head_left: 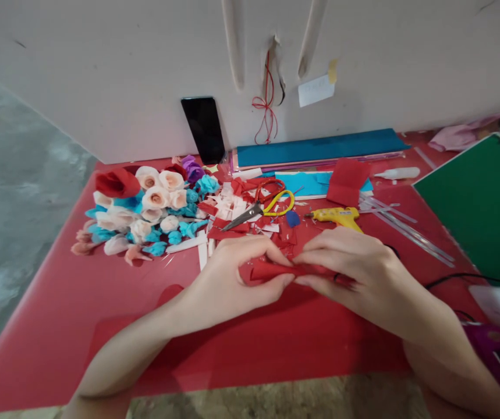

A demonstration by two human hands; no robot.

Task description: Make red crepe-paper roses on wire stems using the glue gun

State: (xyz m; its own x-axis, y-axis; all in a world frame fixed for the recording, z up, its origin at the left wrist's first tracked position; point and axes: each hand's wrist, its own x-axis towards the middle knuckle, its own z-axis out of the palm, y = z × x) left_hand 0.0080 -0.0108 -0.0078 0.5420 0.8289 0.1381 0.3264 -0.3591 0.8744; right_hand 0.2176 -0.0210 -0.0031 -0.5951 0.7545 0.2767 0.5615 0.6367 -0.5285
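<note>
Between my two hands is a piece of red crepe paper [268,270], gathered narrow where the fingertips meet. My left hand [245,270] pinches it between thumb and fingers, its wider end lying inside the curve of the hand. From the other side my right hand [350,265] grips the paper, with part of it hidden behind the fingers. Just beyond the hands are scissors [256,210] with one red and one yellow handle. A yellow glue gun [336,216] rests past my right hand. Red and white paper scraps [227,203] lie around the scissors.
Paper flowers [156,198] in several colours cover the left of the red table [57,326]. A phone [204,129] leans on the white wall panel. Blue paper [319,147], clear glue sticks [415,235], a small white bottle [400,173] and a green board [481,203] lie further right.
</note>
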